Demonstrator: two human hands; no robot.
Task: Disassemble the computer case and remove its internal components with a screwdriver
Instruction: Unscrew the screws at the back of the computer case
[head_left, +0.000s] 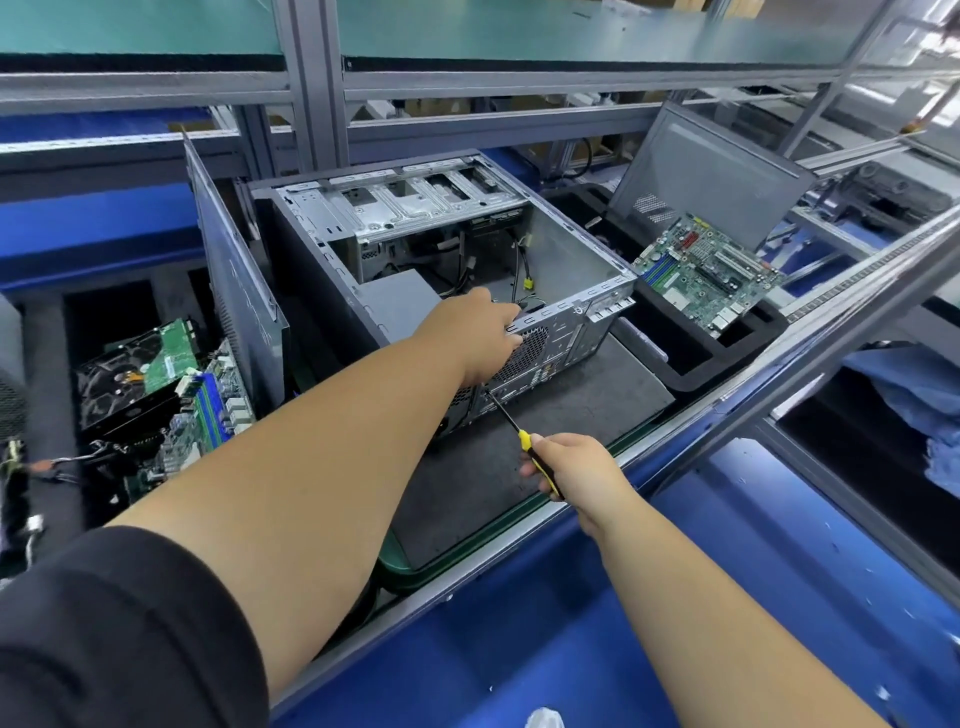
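An open grey computer case (566, 244) lies on its side on a dark mat (597, 395), its interior showing a drive cage and loose cables. My left hand (478, 338) grips the case's near rear edge, fingers curled over the rim by the fan grille. My right hand (576, 467) holds a yellow-and-black screwdriver (530, 441) by the handle. Its shaft points up-left to the case's rear panel, just below my left hand; the tip is hidden there.
A removed motherboard (711, 270) lies in a black foam tray (696, 364) to the right, with a side panel (711, 171) leaning behind it. Another panel (234, 280) stands at the left beside a hard drive and boards (156, 395). Aluminium frame rails (810, 374) run along the front.
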